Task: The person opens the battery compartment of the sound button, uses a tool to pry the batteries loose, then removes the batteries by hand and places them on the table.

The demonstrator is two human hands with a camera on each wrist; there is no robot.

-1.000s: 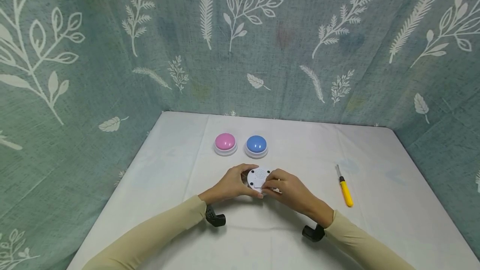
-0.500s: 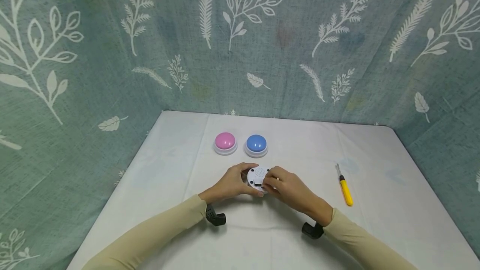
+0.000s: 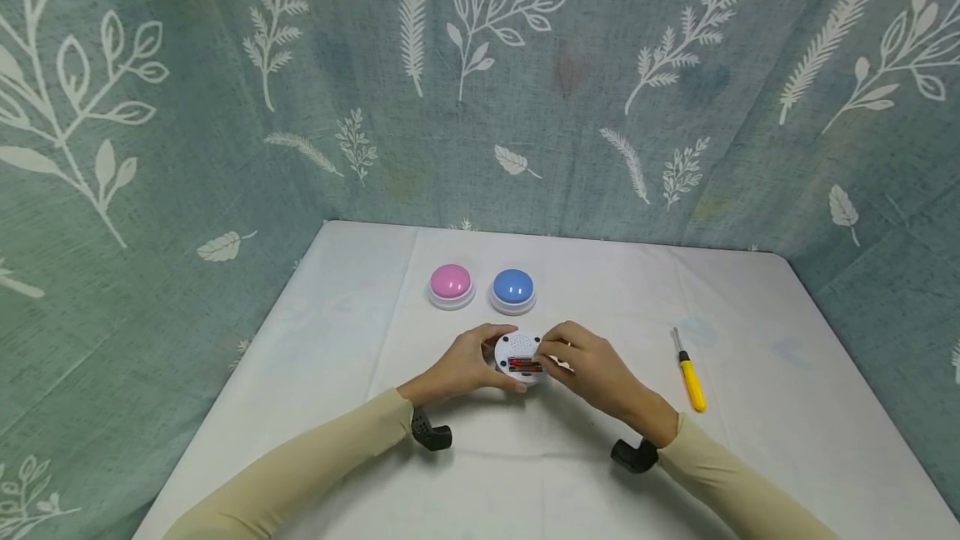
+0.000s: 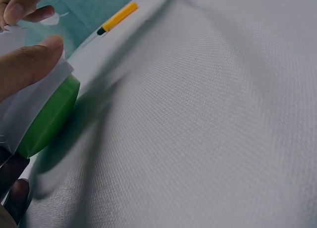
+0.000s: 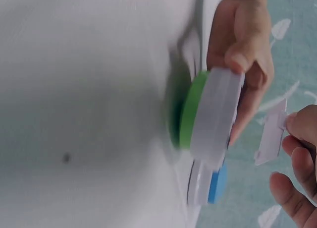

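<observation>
A round white button with a green dome [image 5: 194,109] is held upside down in my left hand [image 3: 468,363], thumb on the near side and fingers around the far side. Its white underside [image 3: 519,343] faces up, with small dark feet and an uncovered battery compartment. Red and dark batteries [image 3: 523,365] lie in that compartment. Just to the right, my right hand [image 3: 588,363] pinches a small white battery cover [image 5: 272,134] between thumb and fingers. In the right wrist view the cover is apart from the button.
Behind the hands stand a pink-domed button [image 3: 451,283] and a blue-domed button [image 3: 513,287], both upright on the white tablecloth [image 3: 360,307]. A yellow-handled screwdriver [image 3: 692,382] lies to the right. A patterned curtain [image 3: 465,148] borders the table's back and sides.
The battery cover has come off the button in my right hand, which has moved slightly right and up. The batteries have come into sight. My left hand has stayed in place.
</observation>
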